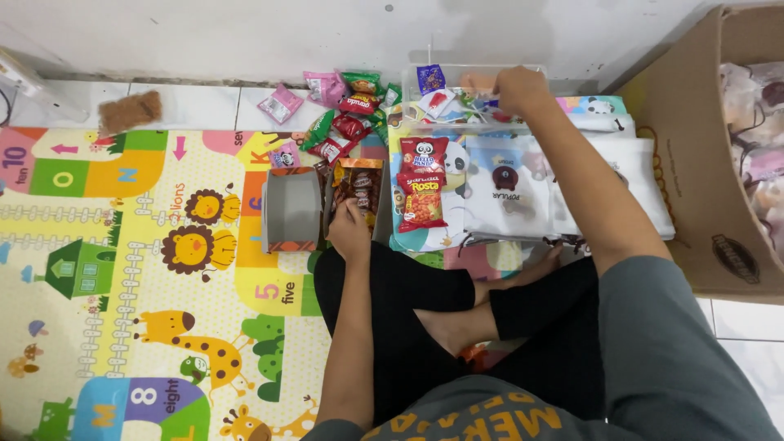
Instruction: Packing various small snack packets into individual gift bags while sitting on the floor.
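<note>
I sit cross-legged on a colourful play mat (122, 269). My left hand (349, 233) rests at the near end of a brown snack box (357, 189) full of small dark packets, fingers closing on a packet there. My right hand (519, 88) reaches into a clear plastic tub (474, 75) of mixed sweets by the wall, fingers curled around something small inside; what it grips is hidden. Two red snack packets (422, 192) lie on a stack of white drawstring pouches (523, 188) between the hands.
An empty grey cardboard tray (291, 210) lies left of the snack box. Loose red, green and pink snack packets (347, 106) are scattered near the wall. A large cardboard carton (694, 155) with wrapped goods stands at the right. A brown scrap (131, 112) lies on the tiles.
</note>
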